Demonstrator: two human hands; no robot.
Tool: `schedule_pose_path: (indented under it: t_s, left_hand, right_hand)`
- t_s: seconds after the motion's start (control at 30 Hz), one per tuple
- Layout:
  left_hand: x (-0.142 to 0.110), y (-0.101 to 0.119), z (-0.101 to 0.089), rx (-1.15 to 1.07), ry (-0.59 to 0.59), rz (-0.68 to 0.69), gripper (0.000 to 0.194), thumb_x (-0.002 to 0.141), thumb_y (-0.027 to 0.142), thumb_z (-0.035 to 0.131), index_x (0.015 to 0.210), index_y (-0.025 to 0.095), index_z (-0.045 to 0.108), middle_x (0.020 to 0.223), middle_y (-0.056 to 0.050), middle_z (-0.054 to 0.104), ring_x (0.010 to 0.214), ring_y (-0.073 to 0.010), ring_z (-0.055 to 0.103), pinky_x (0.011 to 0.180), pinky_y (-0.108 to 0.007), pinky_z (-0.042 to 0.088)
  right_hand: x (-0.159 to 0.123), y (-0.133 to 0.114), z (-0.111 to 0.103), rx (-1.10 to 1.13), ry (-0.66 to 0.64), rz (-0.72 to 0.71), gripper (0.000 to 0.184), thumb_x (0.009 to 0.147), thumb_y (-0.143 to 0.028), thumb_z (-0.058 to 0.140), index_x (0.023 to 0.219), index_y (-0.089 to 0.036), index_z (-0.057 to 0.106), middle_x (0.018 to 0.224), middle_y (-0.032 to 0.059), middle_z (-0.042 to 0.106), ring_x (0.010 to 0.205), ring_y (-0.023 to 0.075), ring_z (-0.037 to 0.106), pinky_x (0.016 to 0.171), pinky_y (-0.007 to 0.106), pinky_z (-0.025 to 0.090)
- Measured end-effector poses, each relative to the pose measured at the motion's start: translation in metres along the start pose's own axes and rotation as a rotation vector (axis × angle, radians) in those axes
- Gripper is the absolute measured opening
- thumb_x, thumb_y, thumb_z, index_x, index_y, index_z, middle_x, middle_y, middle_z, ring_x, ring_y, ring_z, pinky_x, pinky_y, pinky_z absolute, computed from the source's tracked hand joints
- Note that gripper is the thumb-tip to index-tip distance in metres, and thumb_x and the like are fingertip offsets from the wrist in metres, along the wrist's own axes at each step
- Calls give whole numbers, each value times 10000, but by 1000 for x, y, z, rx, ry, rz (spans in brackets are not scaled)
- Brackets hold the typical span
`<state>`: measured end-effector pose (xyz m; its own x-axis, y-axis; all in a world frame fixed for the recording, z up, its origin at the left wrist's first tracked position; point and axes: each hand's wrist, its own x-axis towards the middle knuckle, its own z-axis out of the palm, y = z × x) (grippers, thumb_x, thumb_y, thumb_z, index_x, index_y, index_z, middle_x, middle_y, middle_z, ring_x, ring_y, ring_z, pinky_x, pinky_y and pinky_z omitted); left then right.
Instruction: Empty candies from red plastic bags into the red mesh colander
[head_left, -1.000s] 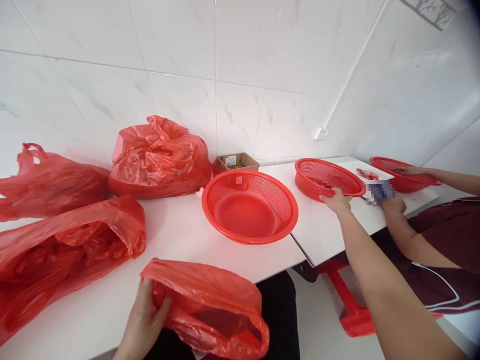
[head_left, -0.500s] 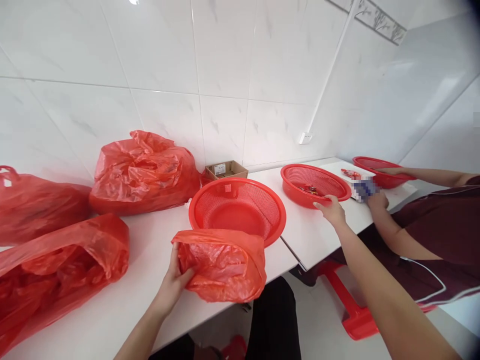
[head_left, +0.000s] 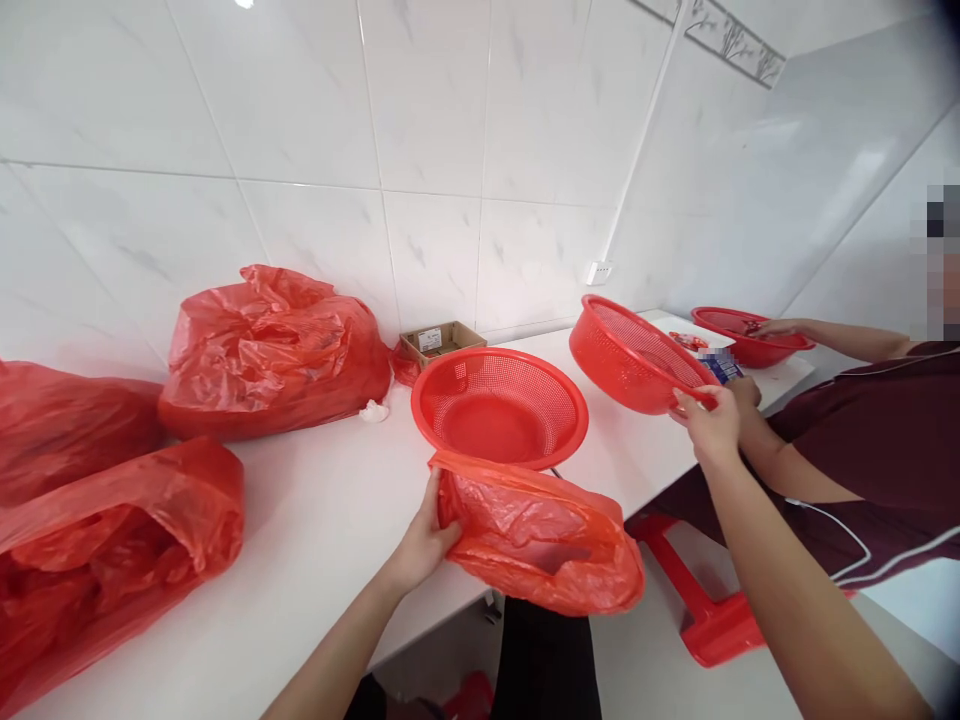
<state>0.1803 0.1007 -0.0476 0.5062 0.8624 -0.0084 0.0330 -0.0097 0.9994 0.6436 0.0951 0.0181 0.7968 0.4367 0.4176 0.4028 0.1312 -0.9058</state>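
My left hand (head_left: 424, 535) grips the edge of a red plastic bag (head_left: 536, 540), which hangs open over the table's front edge. The bag's upper edge lies against the front of a round red plastic colander (head_left: 499, 375) standing on the table. My right hand (head_left: 705, 425) holds the rim of a second red colander (head_left: 634, 355), tilted up on its side. Its inside faces away from me, so I cannot tell what it holds.
A co-worker's hand (head_left: 780, 328) rests in a third red basket (head_left: 750, 335) at the far end. Stuffed red bags (head_left: 270, 360) lie along the wall on the white table (head_left: 315, 540), near a cardboard box (head_left: 442, 342). A red stool (head_left: 705, 620) stands below.
My right hand has lifted and tilted the second colander. My left hand has moved the bag rightward and upward, and the co-worker's arm has shifted slightly.
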Motion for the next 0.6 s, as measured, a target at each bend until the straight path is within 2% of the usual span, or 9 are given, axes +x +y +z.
schedule_pose_path:
  t_s: [0.1,0.2,0.27,0.33,0.43,0.6]
  left_hand:
    - [31,7,15,5,-122,31,994,777,181,528,1567,180,-75,1616,-143,238,1348,-303,450,1068,-447,426]
    - [57,15,26,46,-296,22,919,698,122,560,1554,204,234,1581,-111,341,1325,-310,475,1079,-451,407]
    - [62,21,30,82,-418,1,861,647,83,584,1479,234,423,1537,-89,424,1286,-320,515,1070,-460,411]
    - [53,26,29,115,-494,-13,846,622,60,595,1436,261,491,1522,-67,451,1285,-328,516,1071,-466,406]
    - [21,33,16,155,-505,-27,837,639,65,591,1441,282,484,1544,-37,421,1347,-325,451,1116,-471,348]
    - [-44,41,-28,194,-437,-61,702,704,99,570,1389,251,550,1434,-43,558,1299,-316,513,1139,-498,304]
  right_hand:
    - [-7,-35,-31,98,9,-26,435,628,-384,769,929,-236,492,891,17,571,732,172,637,745,400,555]
    - [-22,-77,-54,182,-29,-71,398,633,-351,797,918,-254,536,880,27,601,741,201,674,797,448,556]
    - [-37,-104,-61,219,-93,-75,385,637,-380,796,901,-275,538,861,19,607,732,216,686,808,485,560]
    - [-54,-128,-60,246,-192,-42,394,627,-419,797,889,-285,535,861,13,617,733,224,697,786,493,571]
    - [-82,-153,-47,276,-368,25,417,632,-442,795,912,-275,536,897,9,633,743,205,701,732,437,589]
    - [-151,-164,7,374,-790,124,373,695,-347,761,970,-261,524,940,-5,614,793,151,649,702,336,585]
